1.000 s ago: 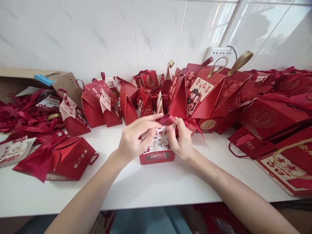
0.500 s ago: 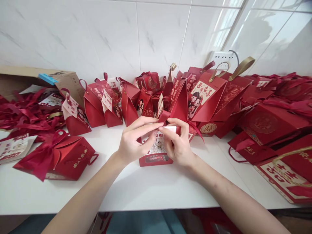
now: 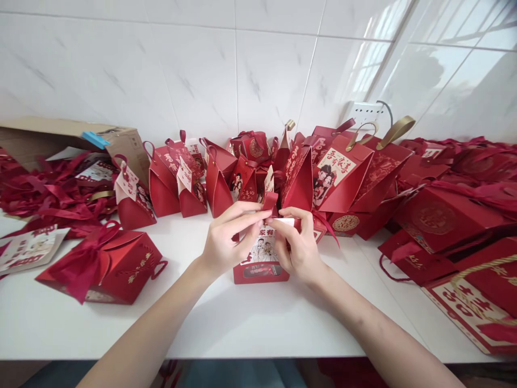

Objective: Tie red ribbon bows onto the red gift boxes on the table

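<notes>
A small red gift box (image 3: 260, 264) with a cartoon couple on its front stands on the white counter (image 3: 242, 323) before me. My left hand (image 3: 226, 240) and my right hand (image 3: 297, 242) meet over its top. Both pinch a red ribbon (image 3: 270, 202) that sticks up between their fingertips. The box's top is hidden behind my fingers.
A row of red gift boxes and bags (image 3: 343, 172) with gold handles lines the tiled wall. One red box with a bow (image 3: 109, 264) lies on its side at left. Loose red ribbons (image 3: 52, 188) spill from a cardboard carton (image 3: 72, 134). More red bags (image 3: 464, 226) crowd the right.
The ribbon loop that curled above my right fingers has been drawn down and in; both hands' fingertips have closed together over the box. The view tilted slightly upward.
</notes>
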Tool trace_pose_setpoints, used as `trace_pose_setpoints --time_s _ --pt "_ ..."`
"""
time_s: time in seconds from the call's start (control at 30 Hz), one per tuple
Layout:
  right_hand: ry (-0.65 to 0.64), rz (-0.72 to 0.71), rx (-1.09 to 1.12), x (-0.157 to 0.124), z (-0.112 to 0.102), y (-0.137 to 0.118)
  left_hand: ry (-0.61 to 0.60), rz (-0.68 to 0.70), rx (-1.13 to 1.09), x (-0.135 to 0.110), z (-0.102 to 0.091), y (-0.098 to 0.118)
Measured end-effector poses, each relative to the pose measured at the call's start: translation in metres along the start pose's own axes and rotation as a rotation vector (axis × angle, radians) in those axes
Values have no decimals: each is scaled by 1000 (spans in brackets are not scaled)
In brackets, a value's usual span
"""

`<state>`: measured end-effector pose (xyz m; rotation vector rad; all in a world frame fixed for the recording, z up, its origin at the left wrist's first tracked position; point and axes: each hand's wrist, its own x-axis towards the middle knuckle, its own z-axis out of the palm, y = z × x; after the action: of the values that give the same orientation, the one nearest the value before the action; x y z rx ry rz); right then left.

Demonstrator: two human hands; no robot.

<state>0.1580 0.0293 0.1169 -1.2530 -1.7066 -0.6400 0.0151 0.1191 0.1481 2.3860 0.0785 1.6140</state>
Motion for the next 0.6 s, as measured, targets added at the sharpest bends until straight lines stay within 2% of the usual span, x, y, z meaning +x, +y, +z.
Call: trace_pose_setpoints --time_s 0.17,0.37,0.6 --pt "-10 1 -24 3 -1 -1 15 -10 14 -1 2 0" --pt "-36 19 -16 4 -2 -1 -37 -24 -10 2 0 1" --pt "-28 -6 25 3 -3 1 -61 -111 -70 4 -3 1"
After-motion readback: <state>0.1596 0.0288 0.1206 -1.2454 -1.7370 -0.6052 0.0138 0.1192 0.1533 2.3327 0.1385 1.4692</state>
